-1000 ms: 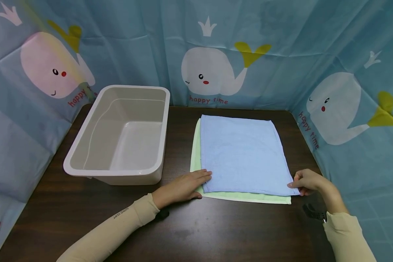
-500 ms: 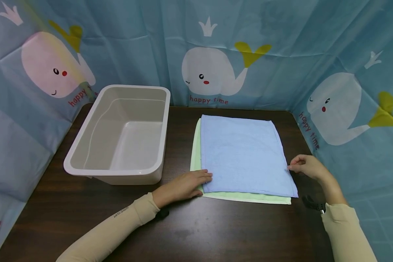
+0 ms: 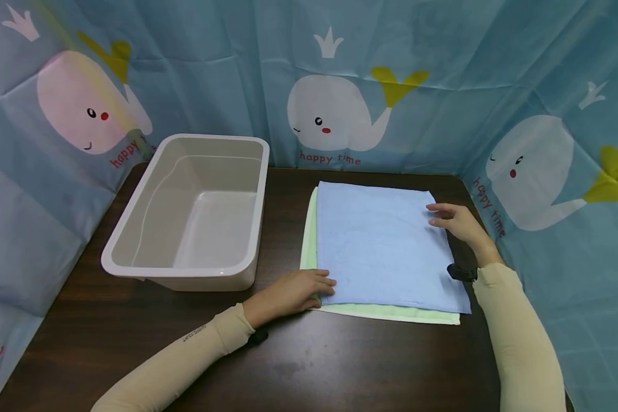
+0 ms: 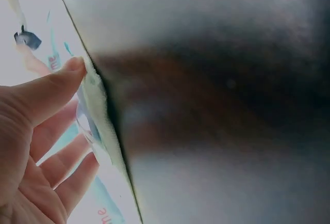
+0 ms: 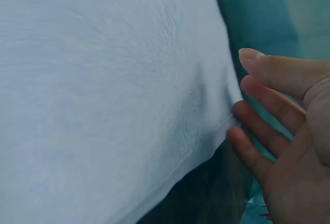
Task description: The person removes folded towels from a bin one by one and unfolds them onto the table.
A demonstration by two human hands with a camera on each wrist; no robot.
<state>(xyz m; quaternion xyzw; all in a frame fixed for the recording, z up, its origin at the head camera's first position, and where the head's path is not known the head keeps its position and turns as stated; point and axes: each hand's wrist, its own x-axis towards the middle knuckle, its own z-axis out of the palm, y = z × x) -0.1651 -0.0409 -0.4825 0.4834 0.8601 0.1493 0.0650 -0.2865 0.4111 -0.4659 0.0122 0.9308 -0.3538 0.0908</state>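
A light blue towel [image 3: 381, 246] lies flat on top of a pale green towel [image 3: 391, 311], whose left and front edges stick out. My left hand [image 3: 292, 290] rests at the front left corner of both, fingers extended over the blue one. In the left wrist view its thumb [image 4: 72, 69] lies at the towels' edge. At the blue towel's far right corner, my right hand [image 3: 458, 221] hovers with fingers loosely bent and apart. The right wrist view shows these fingers [image 5: 258, 126] right by the towel's edge, pinching nothing; whether they touch it, I cannot tell.
Left of the towels stands a deep grey-white plastic tub [image 3: 182, 271] with a raised rim. Everything is on a dark wooden table [image 3: 340, 366]. A blue curtain [image 3: 211, 74] printed with whales encloses the back and both sides.
My right hand has let go of the blue towel's front right corner and moved away from me along its right edge to the far corner. The left hand stays nearly in place.
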